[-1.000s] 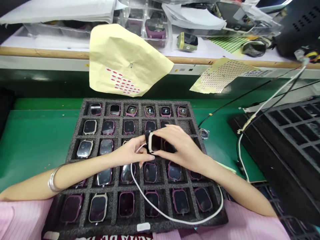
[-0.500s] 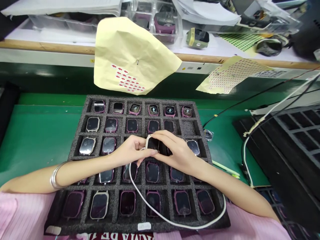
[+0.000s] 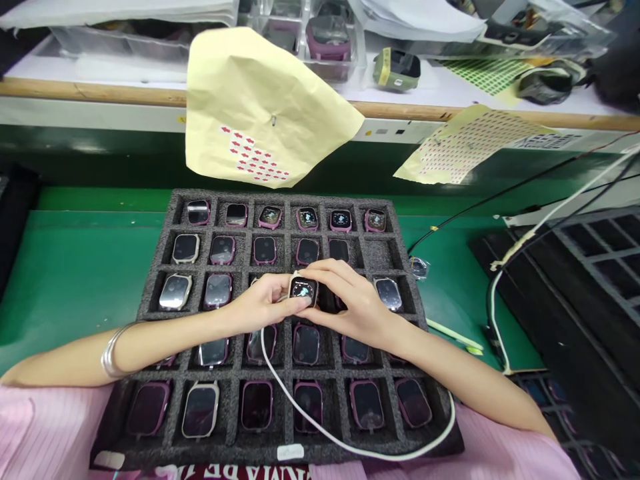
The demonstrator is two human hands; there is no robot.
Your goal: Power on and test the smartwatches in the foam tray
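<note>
Both my hands hold one light-framed smartwatch body above the middle of a dark foam tray. Its screen is lit with a small blue-white picture. My left hand grips its left side, thumb at the lower part of the screen. My right hand closes on the right and top edges. From under my left hand a white cable loops across the tray; where it ends there is hidden. Watch bodies, mostly purple-framed like this purple watch, fill most compartments. A few in the far row have lit screens.
A shelf edge runs across the back, with a yellow sticker sheet hanging from it. On it are a green watch and clear plastic trays. Stacked dark foam trays stand at right, near a pale green stick.
The screen of the held watch was dark and now is lit. The watch has tilted to face me more, and my left thumb has shifted slightly on it.
</note>
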